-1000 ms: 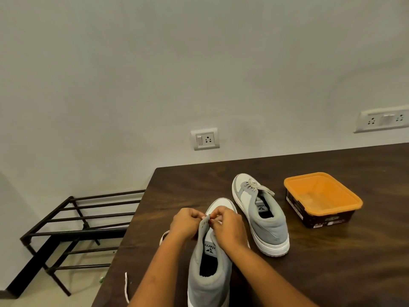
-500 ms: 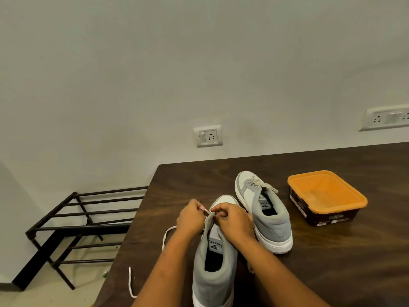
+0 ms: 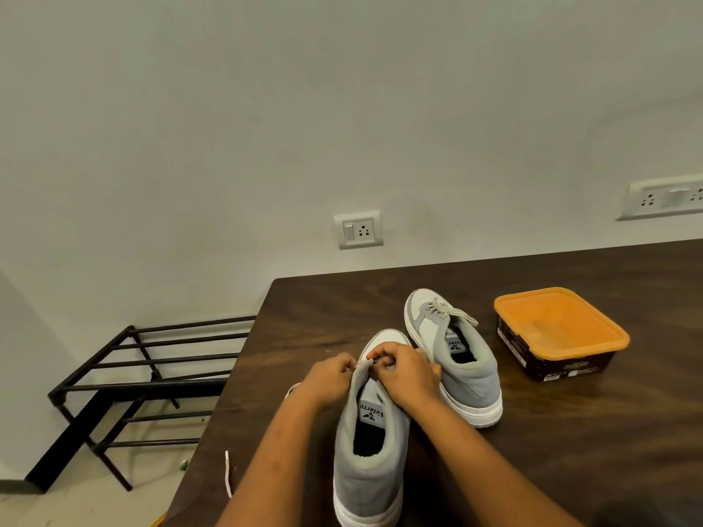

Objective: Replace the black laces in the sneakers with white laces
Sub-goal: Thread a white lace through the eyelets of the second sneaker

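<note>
1. Near sneaker (image 3: 371,443), grey with a white sole, stands on the dark wooden tabletop (image 3: 570,450) close to the person. Its heel faces the camera and its toe points toward the wall.
2. Its tongue (image 3: 363,382) is pulled upright, and the printed insole label shows inside the opening.
3. The left hand (image 3: 331,378) is at the tongue's left side with its fingers curled, pinching at the tongue's top edge.
4. The right hand (image 3: 407,374) comes in from the other side, fingers likewise curled and pinching at that edge. The fingertips of the two hands almost meet.
5. What small piece lies between the fingertips is too fine to tell.
6. A white lace (image 3: 228,473) hangs over the tabletop's left edge, and a loop of it shows just below the left wrist.
7. The far sneaker (image 3: 456,359) stands just right of the near one, toe to the wall. It is already threaded with a pale lace, whose loose end lies across its collar.
8. An orange-lidded container (image 3: 559,329) sits farther right, well apart from the hands.
9. A black metal rack (image 3: 152,374) stands on the floor left of the tabletop, and a wall socket (image 3: 359,230) is mounted above it.
</note>
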A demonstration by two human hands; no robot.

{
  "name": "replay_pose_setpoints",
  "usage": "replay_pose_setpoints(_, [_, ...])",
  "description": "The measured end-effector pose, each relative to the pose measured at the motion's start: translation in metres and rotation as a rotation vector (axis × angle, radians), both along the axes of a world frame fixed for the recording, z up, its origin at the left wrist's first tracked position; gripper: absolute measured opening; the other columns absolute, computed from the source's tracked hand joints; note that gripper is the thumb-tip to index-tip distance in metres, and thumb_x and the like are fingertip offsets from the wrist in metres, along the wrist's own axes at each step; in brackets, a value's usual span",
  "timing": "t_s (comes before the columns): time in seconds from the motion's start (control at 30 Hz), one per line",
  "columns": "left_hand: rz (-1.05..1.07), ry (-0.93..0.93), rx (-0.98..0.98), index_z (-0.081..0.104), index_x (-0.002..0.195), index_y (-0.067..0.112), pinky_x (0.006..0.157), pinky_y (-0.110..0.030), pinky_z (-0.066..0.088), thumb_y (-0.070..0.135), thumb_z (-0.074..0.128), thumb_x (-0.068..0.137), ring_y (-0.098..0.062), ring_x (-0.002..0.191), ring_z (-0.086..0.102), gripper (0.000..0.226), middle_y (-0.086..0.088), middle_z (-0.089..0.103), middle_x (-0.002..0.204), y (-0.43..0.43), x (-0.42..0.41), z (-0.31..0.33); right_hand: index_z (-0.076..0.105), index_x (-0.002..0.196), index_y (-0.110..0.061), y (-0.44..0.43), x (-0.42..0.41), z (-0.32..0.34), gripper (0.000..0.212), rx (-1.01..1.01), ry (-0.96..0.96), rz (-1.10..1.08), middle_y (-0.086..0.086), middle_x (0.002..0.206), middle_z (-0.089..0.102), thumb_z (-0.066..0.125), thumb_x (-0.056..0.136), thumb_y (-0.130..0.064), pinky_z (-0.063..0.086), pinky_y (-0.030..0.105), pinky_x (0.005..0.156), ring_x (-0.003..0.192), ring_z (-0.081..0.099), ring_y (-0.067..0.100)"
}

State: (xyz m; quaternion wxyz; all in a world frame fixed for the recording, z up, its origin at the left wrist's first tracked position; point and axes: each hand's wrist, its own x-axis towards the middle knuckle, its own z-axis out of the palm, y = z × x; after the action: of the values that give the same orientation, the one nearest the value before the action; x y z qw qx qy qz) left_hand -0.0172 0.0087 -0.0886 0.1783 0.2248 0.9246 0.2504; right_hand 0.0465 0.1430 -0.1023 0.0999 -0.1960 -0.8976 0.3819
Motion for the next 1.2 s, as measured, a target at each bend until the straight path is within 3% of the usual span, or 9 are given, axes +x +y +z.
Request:
replay_pose_setpoints(0.1, [0.076,-0.071,0.28,0.06,0.077,0.015,0.065,-0.025,0.04,0.011,0.046,0.095,-0.015,0.07,0.048,0.023,-0.007,0.06,0.076,0.006,0.002,0.01,0.065,0.09,-0.038,0.001,0.0,-0.001,0.015,-0.011,-0.006,0.001,-0.016,0.075,0.062,0.056,0.087,-0.026,0.029,0.033,0.083,0.098,0.058,0.009])
replay_pose_setpoints(0.33, [0.618,-0.582,1.787,0.051,0.08,0.018,0.073,-0.033,0.056,0.02,0.04,0.1,-0.019,0.073,0.065,0.024,-0.004,0.064,0.074,0.001,0.006,0.053,0.059,0.079,-0.042,0.001,-0.002,-0.009,0.012,-0.012,0.0,-0.007,-0.016,0.08,0.063,0.06,0.087,-0.034,0.039,0.038,0.092,0.102,0.053,0.014])
replay_pose_setpoints(0.43, [0.607,-0.526,1.489,0.045,0.076,0.017,0.037,-0.016,0.035,0.022,0.039,0.101,-0.006,0.04,0.038,0.027,0.001,0.043,0.058,-0.007,0.006,0.05,0.059,0.068,-0.046,0.0,-0.002,-0.01,0.02,-0.075,0.028,-0.017,-0.019,0.074,0.063,0.063,0.082,-0.033,0.044,0.041,0.092,0.099,0.057,0.013])
replay_pose_setpoints(0.53, [0.27,0.03,0.566,0.052,0.079,0.022,0.051,-0.02,0.037,0.026,0.053,0.096,-0.005,0.055,0.045,0.017,0.004,0.052,0.069,-0.013,0.001,0.025,0.061,0.067,-0.058,-0.001,0.002,-0.01,0.025,-0.185,0.082,-0.035,-0.022,0.083,0.065,0.063,0.075,-0.035,0.046,0.042,0.093,0.102,0.058,0.012])
replay_pose_setpoints(0.67, [-0.027,0.071,0.063,0.067,0.091,0.017,0.071,-0.025,0.041,0.024,0.053,0.093,-0.015,0.083,0.056,0.015,-0.005,0.067,0.095,-0.006,-0.002,0.001,0.06,0.068,-0.059,-0.002,0.004,-0.011,0.019,-0.189,0.12,-0.016,-0.018,0.104,0.062,0.057,0.068,-0.039,0.046,0.043,0.096,0.107,0.057,0.014])
replay_pose_setpoints(0.73, [-0.017,0.028,0.136,0.065,0.084,0.013,0.069,-0.027,0.04,0.016,0.049,0.094,-0.018,0.079,0.054,0.02,-0.008,0.065,0.088,-0.001,0.0,0.004,0.06,0.069,-0.057,0.0,0.004,-0.012,0.02,-0.198,0.124,-0.005,-0.018,0.105,0.062,0.06,0.071,-0.037,0.046,0.041,0.096,0.107,0.057,0.014])
replay_pose_setpoints(0.97, [0.418,-0.521,1.248,0.049,0.078,0.011,0.07,-0.033,0.054,0.011,0.033,0.102,-0.019,0.077,0.063,0.029,-0.007,0.065,0.08,-0.003,0.012,0.024,0.062,0.075,-0.053,0.002,0.006,-0.011,0.021,-0.241,0.125,0.006,-0.019,0.106,0.063,0.068,0.072,-0.033,0.046,0.037,0.097,0.108,0.057,0.01])
replay_pose_setpoints(1.1, [0.482,-0.494,1.112,0.048,0.079,0.011,0.068,-0.038,0.054,0.016,0.034,0.103,-0.021,0.08,0.062,0.028,-0.008,0.061,0.083,-0.005,0.01,0.025,0.06,0.073,-0.056,0.0,0.007,-0.011,0.022,-0.225,0.109,0.006,-0.02,0.107,0.063,0.065,0.07,-0.035,0.047,0.039,0.096,0.108,0.056,0.013])
replay_pose_setpoints(1.2, [0.443,-0.277,0.562,0.052,0.075,0.012,0.053,-0.025,0.04,0.016,0.041,0.099,-0.019,0.064,0.055,0.027,-0.008,0.057,0.077,-0.025,0.002,0.034,0.06,0.072,-0.055,-0.001,0.007,-0.01,0.02,-0.222,0.103,-0.002,-0.02,0.106,0.063,0.063,0.07,-0.035,0.047,0.039,0.096,0.109,0.056,0.014])
